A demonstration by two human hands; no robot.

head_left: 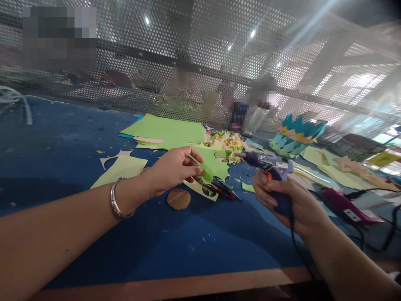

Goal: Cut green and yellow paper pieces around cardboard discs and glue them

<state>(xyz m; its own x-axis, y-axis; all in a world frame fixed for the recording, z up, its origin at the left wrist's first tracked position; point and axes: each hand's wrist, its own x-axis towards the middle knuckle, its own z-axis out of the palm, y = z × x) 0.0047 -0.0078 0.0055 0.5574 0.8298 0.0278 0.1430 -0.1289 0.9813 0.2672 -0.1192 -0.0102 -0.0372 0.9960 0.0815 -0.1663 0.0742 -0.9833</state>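
Observation:
My left hand (177,169) pinches a small piece of green paper (206,172) between thumb and fingers, above the blue table. In my right hand (282,196) is a blue hot glue gun (266,161), its orange trigger under my finger and its nozzle pointing left. A small red light glows on its body, and a cord hangs from the handle. A brown cardboard disc (178,199) lies just below my left hand. Beside it are a cut pale paper scrap (209,193) and a dark pen-like tool (227,191), partly covered by the green paper.
Green paper sheets (169,127) are stacked behind my left hand, beside a heap of paper scraps (228,142). Teal and yellow zigzag paper strips (297,136) stand at the back right. A magenta power strip (351,207) with cords lies right. A perforated screen (131,62) borders the table's back.

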